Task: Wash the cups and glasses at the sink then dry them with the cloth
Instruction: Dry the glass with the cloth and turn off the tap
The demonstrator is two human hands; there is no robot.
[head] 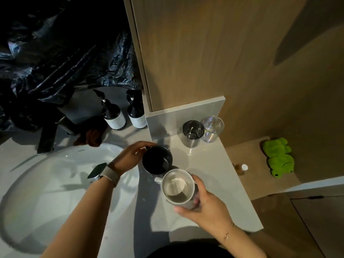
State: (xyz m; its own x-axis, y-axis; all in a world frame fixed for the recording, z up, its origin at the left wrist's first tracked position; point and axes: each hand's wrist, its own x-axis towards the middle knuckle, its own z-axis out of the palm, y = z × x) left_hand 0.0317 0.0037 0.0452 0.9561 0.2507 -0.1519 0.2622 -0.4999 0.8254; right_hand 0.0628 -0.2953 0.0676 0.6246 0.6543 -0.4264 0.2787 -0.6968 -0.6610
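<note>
- Head view: the left hand (130, 157) curls round the rim and side of the black mug (157, 160), which stands upright on the counter (214, 175) just right of the sink (46, 183).
- The right hand (204, 203) wraps the white mug (177, 186) from its near side, thumb along the lower rim; whether this mug rests on the counter or is lifted cannot be told. The two mugs sit just beside each other, nearly touching.
- A dark glass (192, 133) and a clear glass (212, 128) stand upright side by side at the back of the counter, untouched by either hand.
- A brown cloth (93, 135) lies bunched behind the sink, beside the faucet (48, 135) and two pump bottles (113, 116).
- No running water shows, so the step in hand looks like gathering the mugs before washing.
- The next move likely calls for carrying one mug left over the basin, keeping a firm hold, and freeing a hand to turn on the faucet.
</note>
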